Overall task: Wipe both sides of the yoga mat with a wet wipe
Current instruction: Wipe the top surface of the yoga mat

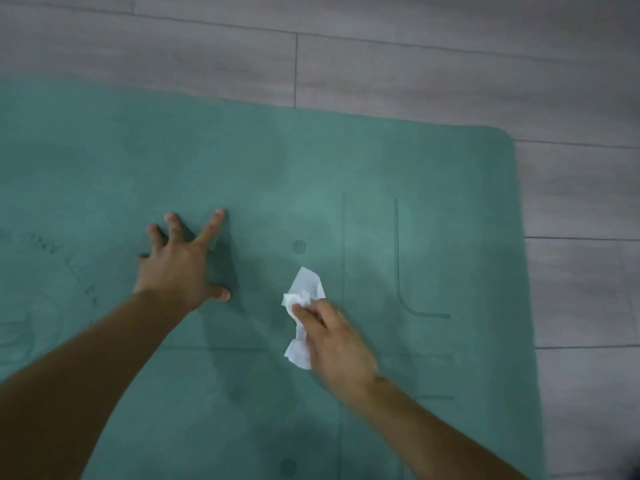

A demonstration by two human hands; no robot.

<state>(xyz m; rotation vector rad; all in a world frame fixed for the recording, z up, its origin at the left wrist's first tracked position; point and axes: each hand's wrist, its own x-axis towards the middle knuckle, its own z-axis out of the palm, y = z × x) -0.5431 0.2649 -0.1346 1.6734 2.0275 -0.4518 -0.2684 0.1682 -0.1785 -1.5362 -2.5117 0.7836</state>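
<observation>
Grey wood-look floor planks (450, 74) run under a teal yoga mat (242, 161) that lies flat and fills most of my head view, its rounded corner at the upper right. My left hand (180, 268) presses flat on the mat, fingers spread wide. My right hand (332, 341) pinches a crumpled white wet wipe (304, 299) between thumb and fingers, the wipe resting on the mat just below a small dark dot (299, 246). Printed guide lines (397, 258) run beside the wipe, one bending into an L. Faint lettering (69, 261) sits near the left edge, too blurred for me to read.
</observation>
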